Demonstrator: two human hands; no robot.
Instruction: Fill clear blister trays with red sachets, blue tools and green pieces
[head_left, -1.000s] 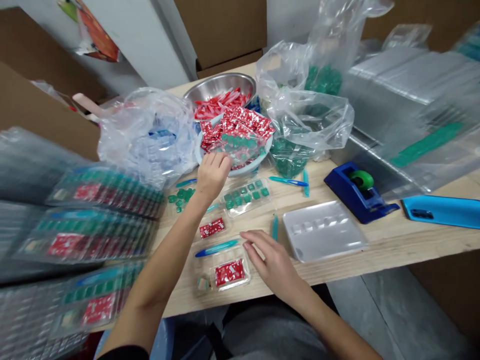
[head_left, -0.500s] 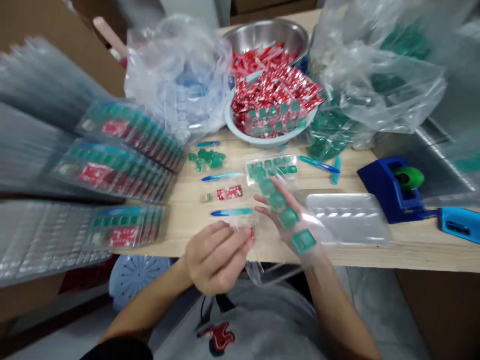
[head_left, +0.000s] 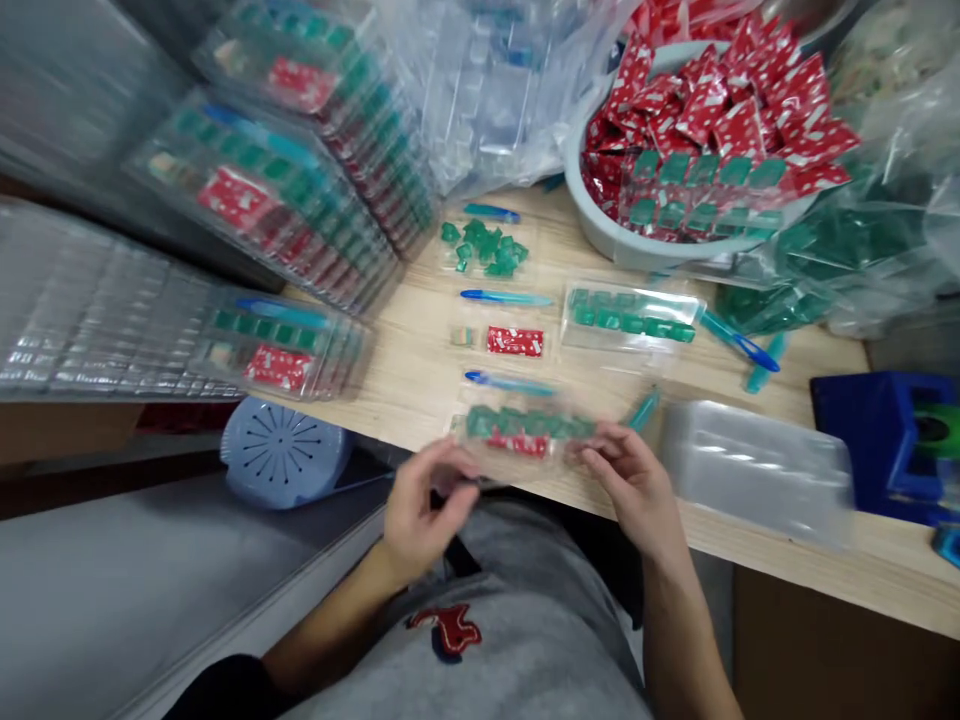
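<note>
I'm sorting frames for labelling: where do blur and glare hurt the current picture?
Head view: the clear pack between the left hand and the right hand is blurred, its pieces soft-edged; head view: the stacked packs at left look smeared; head view: white glare streaks the clear tray at right; head view: the red packet mid-table reads more sharply.

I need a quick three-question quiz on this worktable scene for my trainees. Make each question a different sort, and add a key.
1. True or false: the pale bowl is heaped with red packets.
2. Which are between the left hand and the right hand? A: steel spoons; B: green pieces; C: wooden blocks.
3. Fill in: the blue tape dispenser stands nearer the ____ hand.

Key: 1 true; 2 B; 3 right.
</note>
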